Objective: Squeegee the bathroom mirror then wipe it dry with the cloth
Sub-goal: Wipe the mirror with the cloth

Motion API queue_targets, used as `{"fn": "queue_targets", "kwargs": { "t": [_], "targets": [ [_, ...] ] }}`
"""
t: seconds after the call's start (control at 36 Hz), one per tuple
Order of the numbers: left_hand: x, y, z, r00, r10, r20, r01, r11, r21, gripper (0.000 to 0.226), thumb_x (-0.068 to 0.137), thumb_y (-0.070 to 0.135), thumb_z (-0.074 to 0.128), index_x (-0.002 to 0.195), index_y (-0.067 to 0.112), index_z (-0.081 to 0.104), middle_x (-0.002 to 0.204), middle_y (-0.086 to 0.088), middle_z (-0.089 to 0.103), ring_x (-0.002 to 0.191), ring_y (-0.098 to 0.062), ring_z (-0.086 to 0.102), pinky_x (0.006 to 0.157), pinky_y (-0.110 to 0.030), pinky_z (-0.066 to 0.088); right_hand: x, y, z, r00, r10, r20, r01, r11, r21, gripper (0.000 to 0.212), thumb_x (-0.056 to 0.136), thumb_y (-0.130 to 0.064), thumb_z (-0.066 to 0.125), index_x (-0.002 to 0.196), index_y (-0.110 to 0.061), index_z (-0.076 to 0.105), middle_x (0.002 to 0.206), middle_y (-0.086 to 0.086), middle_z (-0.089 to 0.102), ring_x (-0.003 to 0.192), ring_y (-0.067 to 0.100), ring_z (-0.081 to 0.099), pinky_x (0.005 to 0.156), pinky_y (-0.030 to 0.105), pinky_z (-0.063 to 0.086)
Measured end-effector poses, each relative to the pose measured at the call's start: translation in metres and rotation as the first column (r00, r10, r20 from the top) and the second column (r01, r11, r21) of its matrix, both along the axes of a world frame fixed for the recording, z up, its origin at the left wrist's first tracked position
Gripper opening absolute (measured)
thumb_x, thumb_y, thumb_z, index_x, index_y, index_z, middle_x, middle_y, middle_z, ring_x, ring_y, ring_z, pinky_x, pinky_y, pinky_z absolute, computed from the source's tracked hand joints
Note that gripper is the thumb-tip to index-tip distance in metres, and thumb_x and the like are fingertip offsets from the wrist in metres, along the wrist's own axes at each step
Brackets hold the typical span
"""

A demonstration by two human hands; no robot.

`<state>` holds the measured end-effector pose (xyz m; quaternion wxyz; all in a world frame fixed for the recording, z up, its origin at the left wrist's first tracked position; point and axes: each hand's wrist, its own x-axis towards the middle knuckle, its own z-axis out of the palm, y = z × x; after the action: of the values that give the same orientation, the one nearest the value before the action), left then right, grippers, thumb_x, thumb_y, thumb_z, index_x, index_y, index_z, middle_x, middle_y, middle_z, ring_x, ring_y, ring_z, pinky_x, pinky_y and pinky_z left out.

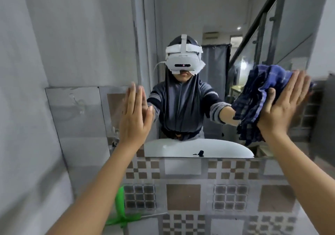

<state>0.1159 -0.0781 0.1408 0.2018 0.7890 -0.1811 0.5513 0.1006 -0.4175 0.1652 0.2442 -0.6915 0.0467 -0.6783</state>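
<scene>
The bathroom mirror (181, 26) fills the wall ahead and reflects a person in a white headset and grey top. My right hand (282, 106) presses a blue checked cloth (261, 97) flat against the mirror's right side, fingers spread upward. My left hand (134, 111) is raised with straight fingers at the mirror's left edge, its palm toward the glass, holding nothing. A green squeegee (121, 209) lies low at the left, below my left forearm, with a metal part pointing right.
Grey and brown patterned tiles (183, 198) cover the wall under the mirror. A white basin (197, 147) shows in the reflection at the mirror's bottom edge. A grey wall (45, 71) closes the left side. A dark edge (326, 116) stands at the far right.
</scene>
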Motion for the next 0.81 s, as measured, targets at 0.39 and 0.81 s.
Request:
{"fn": "queue_targets", "kwargs": {
  "t": [0.39, 0.81],
  "targets": [
    [0.008, 0.021, 0.107, 0.981, 0.002, 0.193, -0.064, 0.946, 0.316, 0.054, 0.099, 0.028, 0.037, 0.144, 0.003, 0.021, 0.153, -0.014, 0.02, 0.142, -0.022, 0.013, 0.116, -0.022, 0.002, 0.013, 0.086, -0.02, 0.987, -0.058, -0.15, 0.141, 0.758, 0.637, 0.061, 0.097, -0.039, 0.023, 0.148, -0.004, 0.017, 0.156, 0.011, 0.016, 0.145, 0.027, 0.011, 0.118, 0.04, 0.007],
    [0.019, 0.029, 0.108, 0.972, -0.102, 0.211, 0.034, 0.952, 0.303, 0.057, 0.097, 0.031, 0.046, 0.143, 0.004, 0.028, 0.151, -0.013, 0.025, 0.14, -0.021, 0.021, 0.115, -0.031, 0.016, 0.017, 0.257, -0.031, 0.987, -0.036, -0.158, 0.017, 0.992, -0.123, 0.059, 0.098, -0.035, 0.029, 0.146, -0.004, 0.017, 0.154, 0.011, 0.023, 0.143, 0.022, 0.012, 0.117, 0.035, -0.005]
  ]
}}
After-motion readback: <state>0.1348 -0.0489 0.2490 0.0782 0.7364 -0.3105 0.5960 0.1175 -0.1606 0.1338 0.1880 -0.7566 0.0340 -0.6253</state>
